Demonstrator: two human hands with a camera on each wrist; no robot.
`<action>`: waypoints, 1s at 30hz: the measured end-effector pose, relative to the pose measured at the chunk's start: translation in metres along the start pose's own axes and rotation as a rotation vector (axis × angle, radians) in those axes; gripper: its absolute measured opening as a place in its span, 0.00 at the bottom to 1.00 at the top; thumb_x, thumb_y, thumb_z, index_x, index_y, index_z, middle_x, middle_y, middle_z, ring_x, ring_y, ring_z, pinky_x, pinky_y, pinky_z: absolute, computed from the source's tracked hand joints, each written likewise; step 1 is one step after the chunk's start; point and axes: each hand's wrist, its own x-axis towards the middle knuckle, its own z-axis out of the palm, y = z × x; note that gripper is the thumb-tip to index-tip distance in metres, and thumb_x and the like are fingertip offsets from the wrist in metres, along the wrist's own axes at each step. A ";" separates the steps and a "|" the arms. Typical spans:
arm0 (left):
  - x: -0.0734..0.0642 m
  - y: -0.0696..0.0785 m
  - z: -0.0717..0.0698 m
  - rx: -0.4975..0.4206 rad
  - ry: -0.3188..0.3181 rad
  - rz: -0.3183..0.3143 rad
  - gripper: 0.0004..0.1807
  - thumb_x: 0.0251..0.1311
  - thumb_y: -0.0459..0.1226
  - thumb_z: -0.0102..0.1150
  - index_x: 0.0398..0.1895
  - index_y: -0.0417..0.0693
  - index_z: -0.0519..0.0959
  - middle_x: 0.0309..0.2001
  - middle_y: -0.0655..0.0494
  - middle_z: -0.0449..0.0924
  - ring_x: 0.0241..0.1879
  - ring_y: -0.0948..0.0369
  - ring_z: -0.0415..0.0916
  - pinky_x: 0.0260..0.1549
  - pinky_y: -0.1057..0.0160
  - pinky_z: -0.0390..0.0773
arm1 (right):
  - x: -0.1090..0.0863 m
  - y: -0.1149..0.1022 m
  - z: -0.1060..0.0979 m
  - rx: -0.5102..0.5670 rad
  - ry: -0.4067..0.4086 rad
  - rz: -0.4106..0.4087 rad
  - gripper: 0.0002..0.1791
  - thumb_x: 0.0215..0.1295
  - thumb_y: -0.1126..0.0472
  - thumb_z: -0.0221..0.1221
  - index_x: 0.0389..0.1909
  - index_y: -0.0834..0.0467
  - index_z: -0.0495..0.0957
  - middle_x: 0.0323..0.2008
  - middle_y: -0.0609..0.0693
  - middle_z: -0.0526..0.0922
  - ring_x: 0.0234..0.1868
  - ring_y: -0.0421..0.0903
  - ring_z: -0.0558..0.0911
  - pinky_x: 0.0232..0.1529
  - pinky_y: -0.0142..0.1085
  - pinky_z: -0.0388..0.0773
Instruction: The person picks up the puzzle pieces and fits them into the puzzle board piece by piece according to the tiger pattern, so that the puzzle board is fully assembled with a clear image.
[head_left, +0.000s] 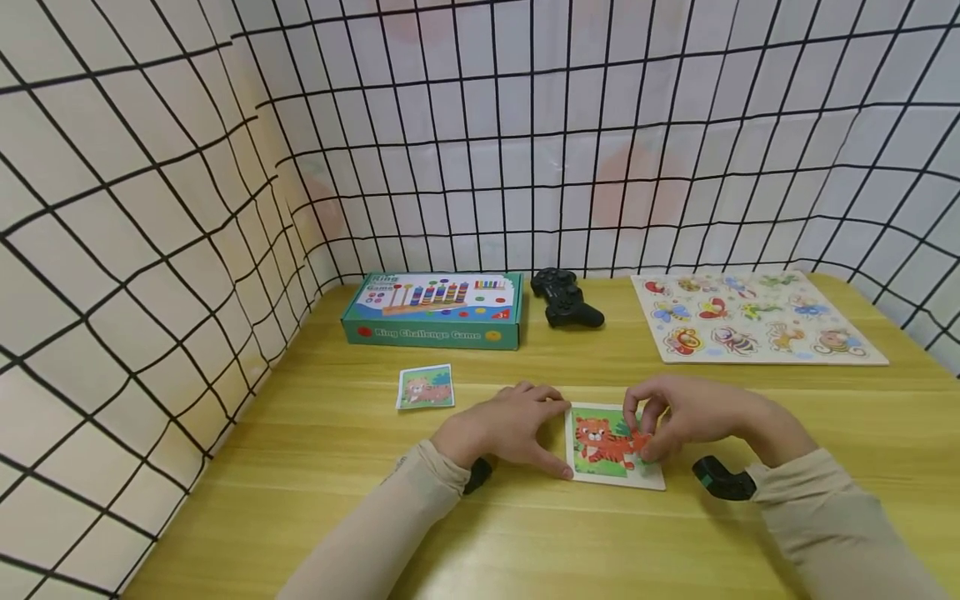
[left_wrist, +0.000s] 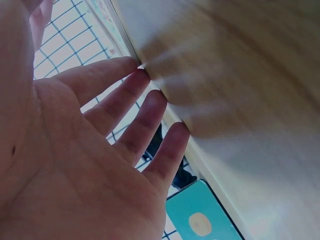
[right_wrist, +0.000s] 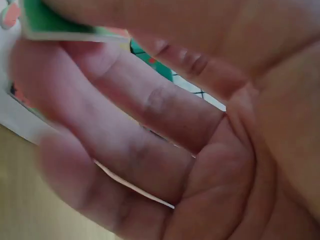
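Note:
A small tiger puzzle board (head_left: 598, 440) with a white border lies on the table between the hands. Its left and middle show an orange tiger on green. My left hand (head_left: 517, 423) rests beside it, thumb and index fingertips right at the board's left edge; in the left wrist view the fingers (left_wrist: 145, 120) stretch out to the table, holding nothing. My right hand (head_left: 686, 417), over the board's right side, pinches a puzzle piece (right_wrist: 55, 24) between thumb and fingers. Green and a white edge show on that piece; the fingers hide the rest.
A tiger picture card (head_left: 426, 388) lies left of the board. Farther back are a ring game box (head_left: 435, 312), a black game controller (head_left: 564, 298) and a wooden insect puzzle (head_left: 757, 321). Black netting (head_left: 525, 158) borders the table at the back and sides.

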 end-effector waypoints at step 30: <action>0.001 -0.002 -0.001 -0.004 0.003 -0.010 0.53 0.51 0.71 0.63 0.77 0.57 0.64 0.72 0.61 0.62 0.68 0.59 0.58 0.70 0.57 0.57 | 0.004 0.013 0.017 -0.273 0.116 0.007 0.12 0.50 0.53 0.78 0.31 0.51 0.85 0.27 0.42 0.79 0.29 0.39 0.75 0.30 0.33 0.73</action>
